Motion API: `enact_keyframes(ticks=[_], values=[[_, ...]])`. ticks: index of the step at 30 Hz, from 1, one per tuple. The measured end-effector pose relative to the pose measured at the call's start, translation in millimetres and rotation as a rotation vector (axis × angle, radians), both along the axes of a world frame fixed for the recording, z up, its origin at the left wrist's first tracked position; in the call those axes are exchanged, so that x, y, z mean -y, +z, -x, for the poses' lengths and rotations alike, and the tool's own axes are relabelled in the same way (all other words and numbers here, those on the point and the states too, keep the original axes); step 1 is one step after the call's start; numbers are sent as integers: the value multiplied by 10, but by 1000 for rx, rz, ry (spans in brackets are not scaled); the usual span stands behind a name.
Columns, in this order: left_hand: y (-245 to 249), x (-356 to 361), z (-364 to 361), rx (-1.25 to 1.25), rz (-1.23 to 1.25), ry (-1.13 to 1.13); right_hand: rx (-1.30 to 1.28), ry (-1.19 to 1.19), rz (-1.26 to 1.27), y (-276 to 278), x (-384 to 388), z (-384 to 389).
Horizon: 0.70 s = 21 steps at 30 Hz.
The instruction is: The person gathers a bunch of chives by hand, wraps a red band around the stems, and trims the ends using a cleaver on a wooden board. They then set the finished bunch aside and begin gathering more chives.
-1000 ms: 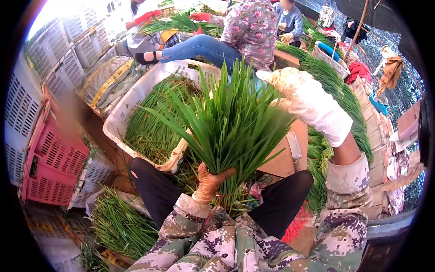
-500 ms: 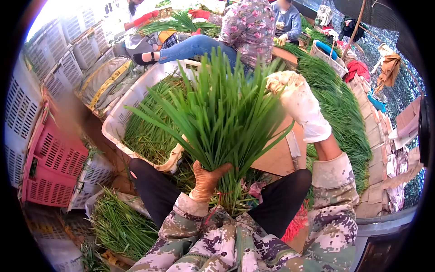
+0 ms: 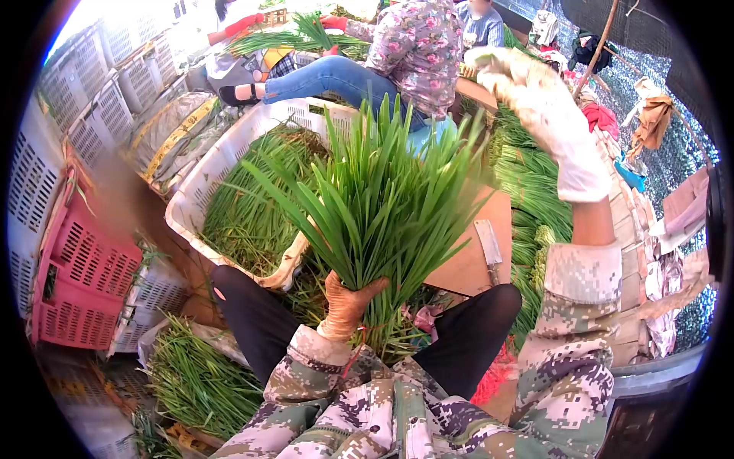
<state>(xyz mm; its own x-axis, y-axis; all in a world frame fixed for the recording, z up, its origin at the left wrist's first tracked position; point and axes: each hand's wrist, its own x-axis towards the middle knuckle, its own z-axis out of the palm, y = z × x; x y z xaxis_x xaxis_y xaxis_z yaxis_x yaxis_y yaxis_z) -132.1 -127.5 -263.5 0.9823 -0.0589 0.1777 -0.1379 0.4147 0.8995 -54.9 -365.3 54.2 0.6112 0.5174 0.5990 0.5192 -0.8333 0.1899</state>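
Observation:
My left hand (image 3: 345, 306), in a brown-stained glove, is wrapped round the lower part of a bunch of long green leaves (image 3: 382, 206). The leaves fan out upward and the lower stems hang between my knees. Raised at the upper right, my right hand (image 3: 527, 92) wears a soiled white glove and is apart from the bunch; motion smears its fingers. Below it, a knife with a broad blade (image 3: 488, 243) lies on a brown board (image 3: 459, 268) beside my right knee.
A white crate (image 3: 195, 233) of loose leaves stands ahead on the left. Pink (image 3: 84, 260) and white crates are stacked farther left. Leaf bundles (image 3: 535, 206) line the right side. A person in a floral top (image 3: 417, 57) sits ahead, with other people beyond.
My right hand has moved up and to the right, away from the leaf tips. The knife and more of the board now show. My left hand still holds the bunch.

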Motion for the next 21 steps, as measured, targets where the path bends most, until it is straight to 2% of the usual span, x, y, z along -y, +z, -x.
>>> enact_keyframes(ticks=[1,2,5,9,11,13,14,18,21], values=[[-10,-6,8,10,-13,-8,-285,-72,-241,-42,-34,80],[-13,-10,11,7,-13,-8,-477,-58,-320,-111,56,94],[15,-5,8,18,-23,-6,-614,22,-363,-279,134,147],[23,1,21,9,-26,3,-782,-97,-449,-297,127,208],[11,-1,21,7,-28,2,-780,-97,-434,-334,176,221],[17,2,17,34,-41,10,-754,-64,-308,-339,186,266],[16,6,17,34,-43,7,-658,-40,-222,-381,212,221],[20,11,24,17,-26,4,-656,-61,-222,-384,182,273],[67,-1,44,7,-31,-11,-644,-27,-334,-400,174,278]])
